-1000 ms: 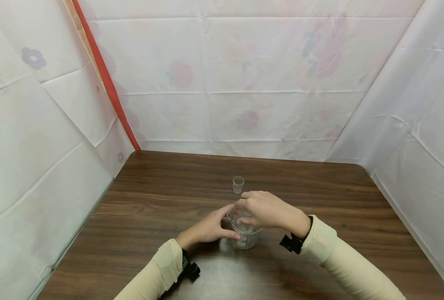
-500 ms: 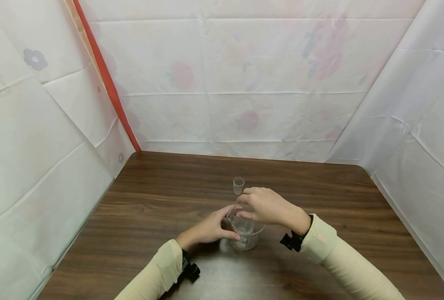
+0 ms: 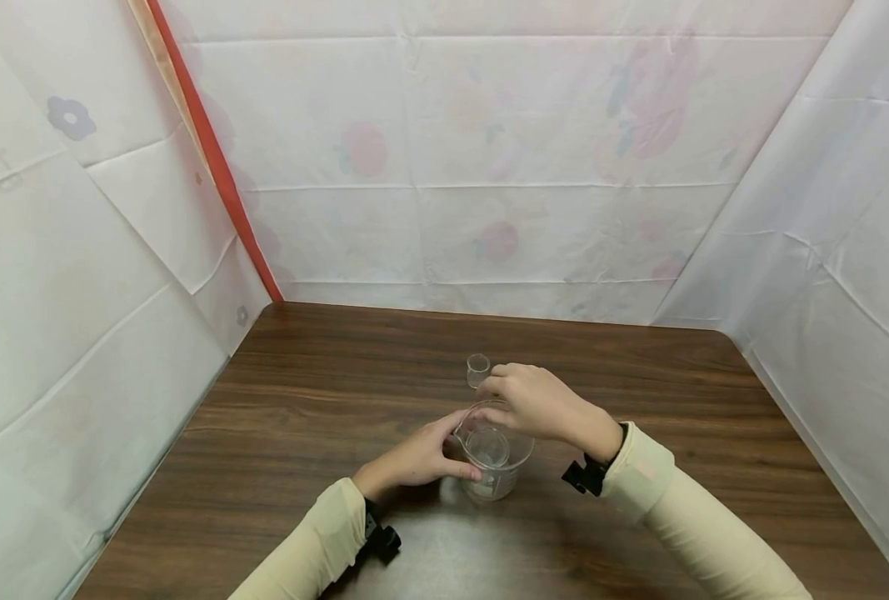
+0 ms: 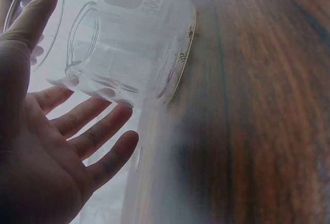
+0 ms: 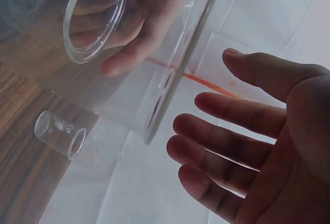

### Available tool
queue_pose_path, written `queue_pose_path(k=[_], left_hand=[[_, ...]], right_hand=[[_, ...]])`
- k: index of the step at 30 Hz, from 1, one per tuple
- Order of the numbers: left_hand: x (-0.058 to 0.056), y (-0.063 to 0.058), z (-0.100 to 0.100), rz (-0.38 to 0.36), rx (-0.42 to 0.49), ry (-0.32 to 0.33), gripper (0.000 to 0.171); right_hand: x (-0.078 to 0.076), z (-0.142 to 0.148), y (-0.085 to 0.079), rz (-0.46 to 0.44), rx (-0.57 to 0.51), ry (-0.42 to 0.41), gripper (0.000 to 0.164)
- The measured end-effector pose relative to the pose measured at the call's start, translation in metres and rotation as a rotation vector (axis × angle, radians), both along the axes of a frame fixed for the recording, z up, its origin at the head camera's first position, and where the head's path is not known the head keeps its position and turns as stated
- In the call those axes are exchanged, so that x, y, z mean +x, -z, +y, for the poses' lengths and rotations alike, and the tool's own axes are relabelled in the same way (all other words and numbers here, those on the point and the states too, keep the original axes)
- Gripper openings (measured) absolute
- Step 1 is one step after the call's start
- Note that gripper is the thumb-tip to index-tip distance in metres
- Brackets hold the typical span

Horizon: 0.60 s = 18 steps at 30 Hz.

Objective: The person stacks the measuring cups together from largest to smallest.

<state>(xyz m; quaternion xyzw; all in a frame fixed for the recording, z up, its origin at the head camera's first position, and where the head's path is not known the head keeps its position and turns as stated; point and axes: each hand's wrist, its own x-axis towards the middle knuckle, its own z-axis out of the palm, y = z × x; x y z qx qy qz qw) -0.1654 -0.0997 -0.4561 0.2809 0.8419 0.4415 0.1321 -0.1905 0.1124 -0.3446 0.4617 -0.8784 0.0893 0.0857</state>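
A large glass beaker (image 3: 498,485) marked 500 stands upright on the table, with a smaller glass beaker (image 3: 488,447) inside it. My left hand (image 3: 423,454) holds the large beaker from its left, thumb on the near side and fingers round the far side, as the left wrist view also shows (image 4: 67,147). Just above the rim, my right hand (image 3: 540,404) is held with nothing in it; its fingers (image 5: 206,126) are loosely bent and apart from the glass in the right wrist view. The inner beaker (image 4: 116,49) sits low within the large one.
A tiny glass beaker (image 3: 477,371) stands behind the large beaker, close to my right fingertips in the head view. The dark wooden table (image 3: 324,392) is bordered by white patterned cloth (image 3: 444,233) at the back and both sides.
My right hand has risen out of the large beaker's mouth and moved back a little, leaving the smaller beaker inside. The left hand has kept its place on the large beaker.
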Motion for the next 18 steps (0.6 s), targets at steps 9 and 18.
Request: queue_pose_path(k=[9, 18], left_hand=[[0.0007, 0.0005, -0.0006, 0.018, 0.003, 0.004, 0.088], [0.0002, 0.0005, -0.0003, 0.023, 0.014, 0.005, 0.086]], right_hand=[[-0.0038, 0.0014, 0.0007, -0.019, -0.015, 0.046, 0.025], [-0.0084, 0.0037, 0.0059, -0.022, -0.108, 0.069, 0.017]])
